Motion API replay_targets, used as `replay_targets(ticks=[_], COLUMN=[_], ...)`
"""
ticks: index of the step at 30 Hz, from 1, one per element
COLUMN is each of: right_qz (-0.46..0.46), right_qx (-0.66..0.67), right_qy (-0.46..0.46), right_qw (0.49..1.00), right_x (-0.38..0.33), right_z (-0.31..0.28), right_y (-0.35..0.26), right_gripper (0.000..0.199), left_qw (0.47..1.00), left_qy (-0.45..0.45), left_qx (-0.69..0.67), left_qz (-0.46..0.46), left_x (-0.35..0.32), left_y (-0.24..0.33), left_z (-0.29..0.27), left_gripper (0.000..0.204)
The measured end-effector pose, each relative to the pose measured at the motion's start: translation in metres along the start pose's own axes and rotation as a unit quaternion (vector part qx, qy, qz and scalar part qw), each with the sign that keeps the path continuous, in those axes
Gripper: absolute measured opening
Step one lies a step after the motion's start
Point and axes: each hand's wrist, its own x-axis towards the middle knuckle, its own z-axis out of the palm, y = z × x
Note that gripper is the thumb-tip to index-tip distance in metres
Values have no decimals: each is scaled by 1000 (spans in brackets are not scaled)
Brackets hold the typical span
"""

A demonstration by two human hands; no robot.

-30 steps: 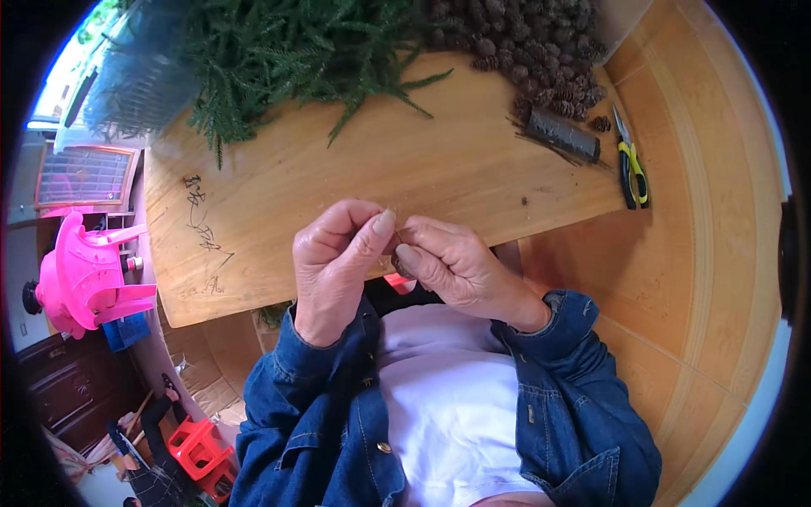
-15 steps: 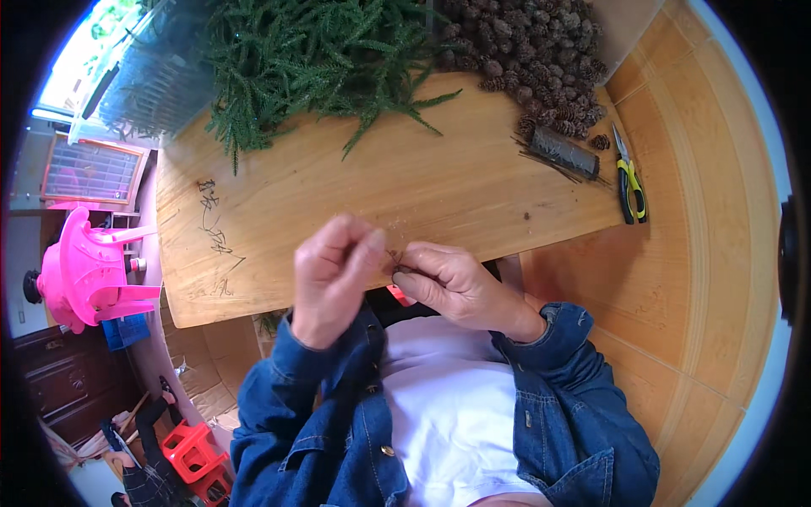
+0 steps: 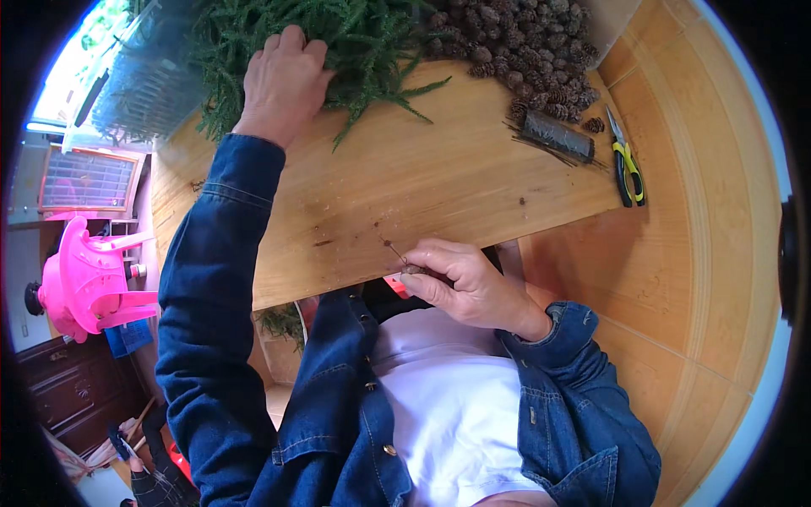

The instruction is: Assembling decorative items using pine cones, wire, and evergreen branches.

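Observation:
At the far left of the table, my left hand (image 3: 285, 89) is on the pile of green artificial pine sprigs (image 3: 372, 63). Its fingers curl down among them, and the fingertips are hidden. Close to my body, over the table's front edge, my right hand (image 3: 460, 280) is closed, thumb against fingers. It pinches a thin brown stem (image 3: 394, 249) with small dark bits along it; a thicker brown part sits at the fingertips, and the rest is hidden in the hand.
Brown pine cones (image 3: 524, 51) are heaped at the back right. In front of them lies a dark bundle of thin wires (image 3: 557, 138). Yellow-and-black pliers (image 3: 626, 173) rest by the wooden table's (image 3: 439, 186) right edge. A clear plastic bin (image 3: 144, 93) stands back left; a pink stool (image 3: 89, 279) is beyond the table.
My left hand has left its place beside the right hand and reached up and away into the green sprigs. My right hand has stayed almost still, still pinching the brown stem.

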Motion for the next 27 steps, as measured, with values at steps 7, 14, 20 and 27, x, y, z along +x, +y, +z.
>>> replay_targets(ticks=[7, 14, 20, 27], right_qz=[7, 6, 23, 112], right_qx=[21, 12, -4, 149], right_qy=[6, -19, -23, -4], right_qw=[1000, 1000, 999, 983], right_x=[0, 5, 12, 38], right_z=[-1, 6, 7, 11], right_y=[5, 5, 1, -12], right_gripper=[20, 20, 20, 24], left_qw=[991, 784, 559, 407], left_qy=[28, -5, 62, 125], left_qx=[-130, -553, -755, -819], left_qz=[-32, -282, -338, -385], left_x=[-27, -75, -113, -142], left_y=[-30, -46, -44, -16], left_z=[-12, -34, -46, -72], left_gripper=[16, 12, 12, 16])
